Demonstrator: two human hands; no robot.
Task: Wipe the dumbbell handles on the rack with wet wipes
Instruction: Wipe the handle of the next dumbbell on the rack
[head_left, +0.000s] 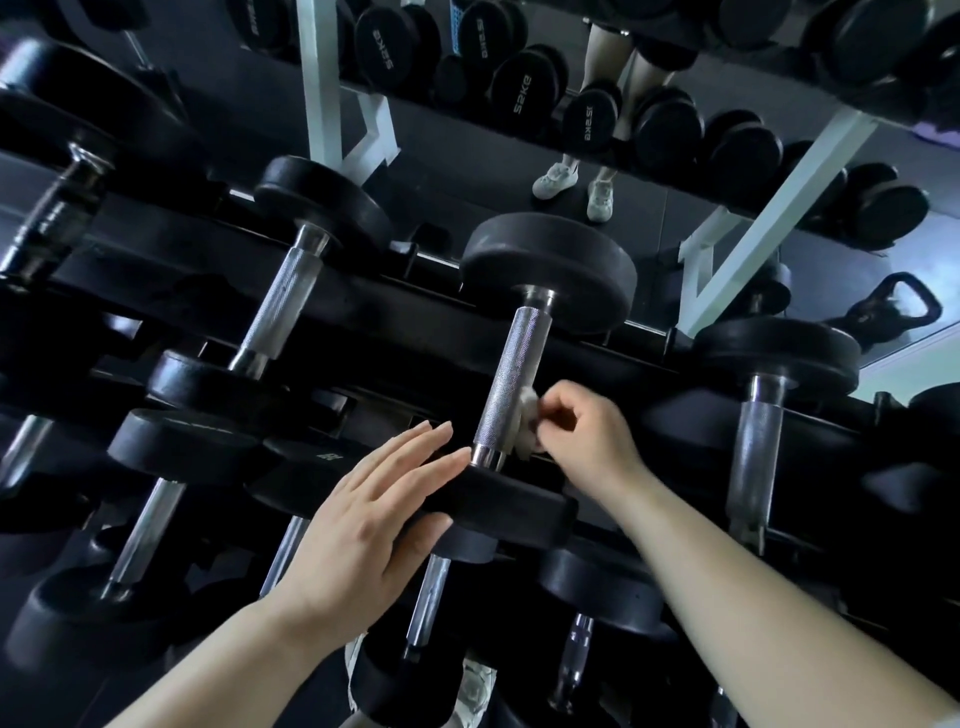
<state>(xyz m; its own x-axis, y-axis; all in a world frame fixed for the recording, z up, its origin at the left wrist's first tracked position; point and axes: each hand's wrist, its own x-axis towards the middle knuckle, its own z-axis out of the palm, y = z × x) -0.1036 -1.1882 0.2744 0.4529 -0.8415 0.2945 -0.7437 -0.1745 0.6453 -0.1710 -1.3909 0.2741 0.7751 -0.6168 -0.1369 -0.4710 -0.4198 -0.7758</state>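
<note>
Right hand (582, 431) presses a crumpled wet wipe (527, 428) against the near right side of the knurled dumbbell handle (506, 384). Left hand (374, 514) lies flat, fingers extended, on that dumbbell's near black head (514, 506) on the rack (810, 447).

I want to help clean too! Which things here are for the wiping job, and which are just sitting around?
For the job:
wet wipe in the right hand
knurled handle being wiped
left hand steadying the near weight head

Just sitting around:
kettlebell
mirror behind the rack
neighbouring dumbbell handle, not touched now
</note>
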